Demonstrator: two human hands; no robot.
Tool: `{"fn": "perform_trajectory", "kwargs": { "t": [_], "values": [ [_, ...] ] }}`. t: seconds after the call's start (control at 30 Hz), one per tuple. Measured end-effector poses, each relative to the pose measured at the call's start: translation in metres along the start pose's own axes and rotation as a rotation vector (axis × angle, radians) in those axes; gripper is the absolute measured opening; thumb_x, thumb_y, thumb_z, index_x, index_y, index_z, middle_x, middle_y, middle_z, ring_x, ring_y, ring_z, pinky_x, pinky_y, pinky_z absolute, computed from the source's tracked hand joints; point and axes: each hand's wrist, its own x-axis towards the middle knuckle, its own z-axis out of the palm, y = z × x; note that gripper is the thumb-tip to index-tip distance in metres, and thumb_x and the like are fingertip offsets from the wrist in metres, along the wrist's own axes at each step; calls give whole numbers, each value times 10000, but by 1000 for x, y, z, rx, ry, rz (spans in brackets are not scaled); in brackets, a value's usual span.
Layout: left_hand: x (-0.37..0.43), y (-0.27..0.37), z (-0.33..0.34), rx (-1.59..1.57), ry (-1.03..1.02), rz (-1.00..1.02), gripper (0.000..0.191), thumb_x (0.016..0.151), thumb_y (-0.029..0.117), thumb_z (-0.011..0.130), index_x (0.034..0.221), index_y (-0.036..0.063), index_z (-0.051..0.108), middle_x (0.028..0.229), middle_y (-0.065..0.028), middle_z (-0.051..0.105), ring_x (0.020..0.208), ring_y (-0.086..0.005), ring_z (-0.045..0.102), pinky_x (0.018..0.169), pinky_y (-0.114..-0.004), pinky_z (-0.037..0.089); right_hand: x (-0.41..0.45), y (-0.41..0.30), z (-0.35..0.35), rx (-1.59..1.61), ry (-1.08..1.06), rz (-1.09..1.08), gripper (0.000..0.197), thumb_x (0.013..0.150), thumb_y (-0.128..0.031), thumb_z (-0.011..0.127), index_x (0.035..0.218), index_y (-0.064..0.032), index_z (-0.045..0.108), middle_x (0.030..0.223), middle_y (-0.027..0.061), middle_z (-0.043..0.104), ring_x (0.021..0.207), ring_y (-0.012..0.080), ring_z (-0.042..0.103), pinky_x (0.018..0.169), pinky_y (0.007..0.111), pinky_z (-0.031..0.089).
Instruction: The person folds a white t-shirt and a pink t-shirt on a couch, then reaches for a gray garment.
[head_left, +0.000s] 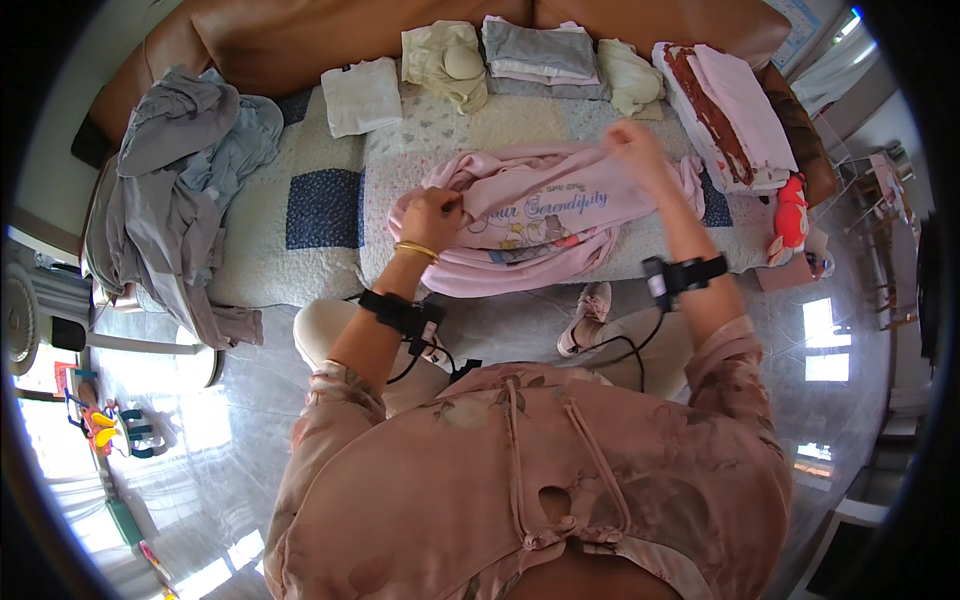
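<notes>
A pink printed garment (540, 202), with lettering and cartoon figures on its front, lies spread and rumpled across the quilted sofa cover in front of me. At its left end, my left hand (433, 216) has its fingers curled into the bunched cloth. My right hand (632, 144), blurred, is over the garment's upper right part, fingers bent; whether it pinches any cloth is unclear. Folds of the garment stick out to the right of my right forearm.
Behind lie a folded white garment (362, 97), a cream bra (450, 64), folded grey clothes (544, 56), a cream bundle (630, 79) and folded pink-and-white bedding (731, 112). Grey clothes (161, 187) heap at left. A red plush toy (790, 217) sits right. A fan (21, 319) stands left.
</notes>
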Motion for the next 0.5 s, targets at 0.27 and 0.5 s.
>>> {"fn": "perform_trajectory", "kwargs": {
  "t": [0.27,0.5],
  "values": [
    [-41,41,-3,103,-224,332,159,673,67,597,822,13,606,850,-133,588,756,-296,572,691,-344,457,-59,-83,128,-189,-442,-375,273,738,-255,607,972,-114,598,896,118,613,919,268,559,810,438,372],
    [-38,10,-18,94,226,-178,173,717,140,623,800,-4,573,772,-157,572,748,-307,549,663,-378,456,-70,-68,101,-519,-745,-137,90,729,-169,542,766,-119,606,716,118,612,781,293,598,807,446,377]
  ]
}}
